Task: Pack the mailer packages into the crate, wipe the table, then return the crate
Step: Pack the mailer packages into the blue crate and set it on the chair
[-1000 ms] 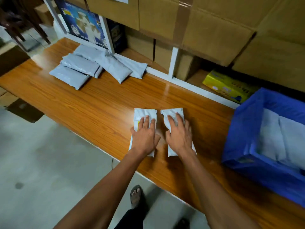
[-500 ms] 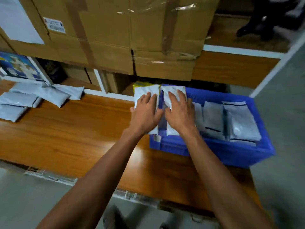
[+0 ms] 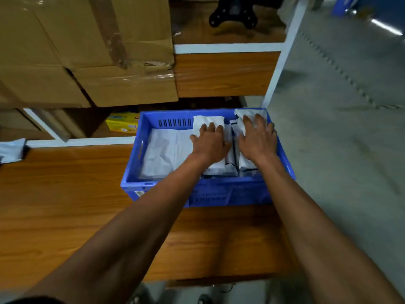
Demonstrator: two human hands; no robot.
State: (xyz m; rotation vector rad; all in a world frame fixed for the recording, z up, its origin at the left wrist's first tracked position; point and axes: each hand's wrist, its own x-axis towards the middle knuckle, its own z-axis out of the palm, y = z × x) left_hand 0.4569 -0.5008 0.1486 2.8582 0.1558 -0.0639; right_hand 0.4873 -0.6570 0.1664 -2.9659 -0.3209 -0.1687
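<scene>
A blue plastic crate [image 3: 135, 183] stands at the right end of the wooden table [image 3: 65, 205]. Several white mailer packages [image 3: 162, 152] lie inside it. My left hand [image 3: 210, 143] lies flat on one white mailer [image 3: 208, 121] over the crate's middle. My right hand [image 3: 257, 139] grips a second white mailer [image 3: 247, 115] over the crate's right part. Both mailers are inside the crate's outline, above the packed ones. Another grey mailer [image 3: 12, 149] shows at the table's far left edge.
Large taped cardboard boxes [image 3: 87, 51] sit on the shelf behind the table. A yellow box [image 3: 122, 123] lies on the lower shelf behind the crate. A white shelf post [image 3: 282, 53] rises at the right, with grey floor [image 3: 339, 128] beyond it.
Both hands carried the two mailers from the table's middle rightward and now hold them inside the crate. The view turned right, leaving the mailer pile almost out of frame.
</scene>
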